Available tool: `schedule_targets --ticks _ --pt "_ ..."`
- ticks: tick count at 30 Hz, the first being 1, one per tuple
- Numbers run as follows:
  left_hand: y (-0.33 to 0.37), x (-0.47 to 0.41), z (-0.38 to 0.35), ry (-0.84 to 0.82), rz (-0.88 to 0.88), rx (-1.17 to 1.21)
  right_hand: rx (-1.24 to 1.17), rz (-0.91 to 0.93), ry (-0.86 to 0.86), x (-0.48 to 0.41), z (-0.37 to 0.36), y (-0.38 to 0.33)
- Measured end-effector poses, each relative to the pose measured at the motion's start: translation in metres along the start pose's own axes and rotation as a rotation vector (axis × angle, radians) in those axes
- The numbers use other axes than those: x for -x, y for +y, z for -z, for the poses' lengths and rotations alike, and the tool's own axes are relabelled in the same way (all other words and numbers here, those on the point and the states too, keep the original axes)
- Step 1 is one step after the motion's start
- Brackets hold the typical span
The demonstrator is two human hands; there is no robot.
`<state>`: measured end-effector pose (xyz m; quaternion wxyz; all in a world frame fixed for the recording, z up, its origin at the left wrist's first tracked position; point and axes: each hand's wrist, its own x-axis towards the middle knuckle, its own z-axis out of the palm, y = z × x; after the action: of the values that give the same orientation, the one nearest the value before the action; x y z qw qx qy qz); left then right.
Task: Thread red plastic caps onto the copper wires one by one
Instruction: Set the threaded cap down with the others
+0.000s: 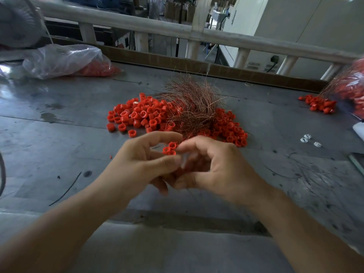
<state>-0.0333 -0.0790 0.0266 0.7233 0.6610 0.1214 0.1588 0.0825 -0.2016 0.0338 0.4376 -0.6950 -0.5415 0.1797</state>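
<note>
A heap of red plastic caps lies on the grey table, and a tangled bundle of thin copper wires rests on top of it. In front of the heap my left hand and my right hand meet, fingers curled. Between their fingertips sit a few red caps. My left thumb and fingers pinch them from the left. My right fingertips close in from the right; what they pinch is blurred. I cannot make out a single wire in my hands.
A clear plastic bag with red caps lies at the back left. Another bag with spilled caps is at the right edge. Small white parts lie to the right. A railing runs behind the table.
</note>
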Motion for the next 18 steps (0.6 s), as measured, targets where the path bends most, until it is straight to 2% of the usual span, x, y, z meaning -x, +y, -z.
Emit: schedule_targets --ticks 1,4,7,13,18 --pt "0.000 -0.001 0.002 0.034 -0.004 0.042 -0.029 -0.061 -0.003 0.000 0.001 0.000" --pt "0.001 -0.002 0.003 0.053 -0.022 0.089 0.028 -0.091 0.008 -0.001 0.004 -0.001" --pt "0.001 -0.003 0.003 0.053 -0.016 0.035 0.036 -0.142 -0.029 0.000 0.009 -0.003" --pt "0.003 -0.006 0.020 0.151 0.045 -0.146 0.205 -0.179 -0.117 0.002 0.014 -0.007" --pt "0.005 -0.014 0.032 0.418 0.061 -0.236 0.396 -0.181 -0.280 0.002 0.005 -0.007"
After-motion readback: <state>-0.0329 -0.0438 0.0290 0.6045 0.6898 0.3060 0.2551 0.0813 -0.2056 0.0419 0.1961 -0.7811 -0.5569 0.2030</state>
